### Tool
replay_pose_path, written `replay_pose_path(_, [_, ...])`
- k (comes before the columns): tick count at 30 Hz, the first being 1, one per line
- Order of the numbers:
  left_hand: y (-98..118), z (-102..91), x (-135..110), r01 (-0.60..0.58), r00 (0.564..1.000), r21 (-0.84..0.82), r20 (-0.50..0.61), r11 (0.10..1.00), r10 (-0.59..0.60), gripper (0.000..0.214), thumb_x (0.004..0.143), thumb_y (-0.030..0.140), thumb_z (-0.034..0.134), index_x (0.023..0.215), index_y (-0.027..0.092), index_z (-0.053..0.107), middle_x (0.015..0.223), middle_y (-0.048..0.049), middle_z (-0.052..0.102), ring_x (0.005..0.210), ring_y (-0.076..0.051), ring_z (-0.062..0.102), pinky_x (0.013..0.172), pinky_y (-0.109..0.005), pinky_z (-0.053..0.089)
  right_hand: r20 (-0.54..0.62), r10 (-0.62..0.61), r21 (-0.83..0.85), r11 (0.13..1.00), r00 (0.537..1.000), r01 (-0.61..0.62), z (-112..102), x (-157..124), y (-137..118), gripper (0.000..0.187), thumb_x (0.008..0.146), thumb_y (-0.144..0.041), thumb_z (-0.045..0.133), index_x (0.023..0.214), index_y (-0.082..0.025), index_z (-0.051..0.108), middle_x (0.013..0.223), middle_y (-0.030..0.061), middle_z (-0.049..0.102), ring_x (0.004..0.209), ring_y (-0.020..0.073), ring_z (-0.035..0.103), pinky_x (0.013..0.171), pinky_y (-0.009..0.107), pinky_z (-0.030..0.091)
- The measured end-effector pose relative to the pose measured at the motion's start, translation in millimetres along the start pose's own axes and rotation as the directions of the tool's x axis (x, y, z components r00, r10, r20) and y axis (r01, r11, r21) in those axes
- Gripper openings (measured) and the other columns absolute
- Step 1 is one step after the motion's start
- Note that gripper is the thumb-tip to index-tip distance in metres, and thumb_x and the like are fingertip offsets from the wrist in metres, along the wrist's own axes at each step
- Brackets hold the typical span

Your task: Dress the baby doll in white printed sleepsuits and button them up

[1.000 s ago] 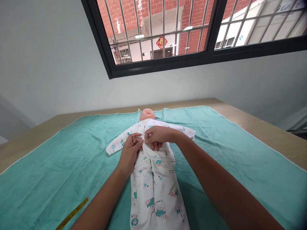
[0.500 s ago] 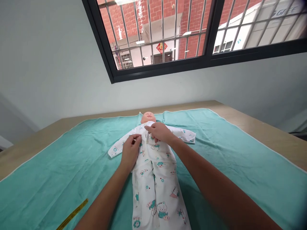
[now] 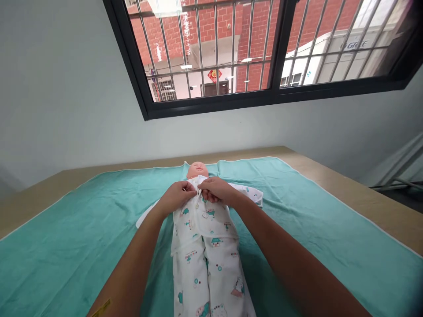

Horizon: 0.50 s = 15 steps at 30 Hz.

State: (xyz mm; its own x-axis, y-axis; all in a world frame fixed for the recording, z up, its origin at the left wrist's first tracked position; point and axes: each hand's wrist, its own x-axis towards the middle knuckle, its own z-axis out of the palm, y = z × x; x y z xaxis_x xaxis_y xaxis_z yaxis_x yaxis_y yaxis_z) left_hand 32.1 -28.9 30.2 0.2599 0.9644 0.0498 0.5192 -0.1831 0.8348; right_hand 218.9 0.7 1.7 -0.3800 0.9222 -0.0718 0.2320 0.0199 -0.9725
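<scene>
A baby doll (image 3: 197,168) lies on its back on a teal towel (image 3: 82,211), dressed in a white printed romper (image 3: 205,246). My left hand (image 3: 178,195) and my right hand (image 3: 216,190) meet at the doll's upper chest, just below the neck. Both hands have their fingers pinched on the romper's front opening, where small buttons show. My forearms cover the doll's sides and part of its left sleeve.
The towel covers a wooden table (image 3: 370,198) set against a pale wall. A barred window (image 3: 231,48) with a dark frame is above. A yellow measuring tape (image 3: 101,308) lies at the towel's near left edge.
Both hands have moved up the romper's front from the belly to the neck. The view has tilted up slightly.
</scene>
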Motion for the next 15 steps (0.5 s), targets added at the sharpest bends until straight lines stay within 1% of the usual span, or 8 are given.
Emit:
replay_pose_path(2, [-1, -2.1, 1, 0.022, 0.999, -0.091, 0.026, 0.996, -0.019, 0.022, 0.071, 0.038, 0.065, 0.066, 0.018, 0.056, 0.06, 0.0048, 0.048, 0.055, -0.009, 0.039, 0.051, -0.022, 0.028, -0.019, -0.018, 0.085, 0.996, 1.0, 0.02, 0, 1, 0, 0.029, 0.078, -0.041, 0.061, 0.063, -0.017, 0.055, 0.058, 0.0004, 0.059, 0.043, 0.0068, 0.045, 0.038, 0.02, 0.032])
replay_pose_path(4, [-1, -4.7, 1, 0.035, 0.999, -0.177, 0.038, 0.984, -0.029, 0.024, 0.073, 0.039, 0.065, 0.067, 0.017, 0.055, 0.06, 0.0052, 0.046, 0.055, -0.009, 0.038, 0.052, -0.022, 0.028, -0.032, -0.055, 0.124, 0.991, 0.998, 0.059, 4, 1, -1, 0.03, 0.078, -0.042, 0.062, 0.063, -0.017, 0.056, 0.058, -0.0002, 0.058, 0.044, 0.006, 0.044, 0.04, 0.02, 0.032])
replay_pose_path(7, [-1, -7.6, 0, 0.041, 0.999, -0.269, 0.032, 0.962, -0.034, 0.025, 0.073, 0.038, 0.066, 0.068, 0.016, 0.056, 0.063, 0.0034, 0.05, 0.058, -0.009, 0.042, 0.056, -0.022, 0.033, -0.038, -0.105, 0.086, 0.99, 0.994, 0.108, 10, 0, -4, 0.029, 0.08, -0.039, 0.06, 0.062, -0.016, 0.057, 0.059, -0.0002, 0.059, 0.044, 0.0061, 0.046, 0.041, 0.019, 0.034])
replay_pose_path(9, [1, -6.9, -1, 0.049, 0.999, -0.316, 0.023, 0.948, -0.044, 0.023, 0.072, 0.036, 0.067, 0.068, 0.016, 0.056, 0.063, 0.0027, 0.052, 0.059, -0.009, 0.043, 0.057, -0.023, 0.035, -0.039, -0.103, 0.045, 0.993, 0.994, 0.105, 12, 1, -4, 0.029, 0.081, -0.038, 0.059, 0.062, -0.017, 0.057, 0.059, 0.0001, 0.06, 0.043, 0.0064, 0.046, 0.04, 0.02, 0.033])
replay_pose_path(11, [4, -3.5, -1, 0.06, 0.998, -0.354, 0.003, 0.933, -0.063, 0.022, 0.071, 0.034, 0.067, 0.066, 0.015, 0.056, 0.061, 0.0027, 0.051, 0.057, -0.009, 0.042, 0.057, -0.023, 0.034, -0.035, -0.088, 0.041, 0.995, 0.996, 0.089, 12, 1, -3, 0.03, 0.081, -0.04, 0.06, 0.063, -0.016, 0.058, 0.059, 0.0003, 0.06, 0.042, 0.0064, 0.046, 0.039, 0.02, 0.032])
replay_pose_path(15, [6, 6.9, 1, 0.071, 0.991, -0.394, -0.074, 0.916, -0.109, 0.019, 0.068, 0.03, 0.068, 0.067, 0.014, 0.058, 0.062, 0.002, 0.053, 0.057, -0.009, 0.044, 0.058, -0.023, 0.035, -0.026, -0.078, 0.13, 0.988, 0.997, 0.081, 8, 2, 0, 0.031, 0.079, -0.043, 0.064, 0.064, -0.016, 0.057, 0.059, 0.0001, 0.059, 0.043, 0.006, 0.045, 0.039, 0.02, 0.033])
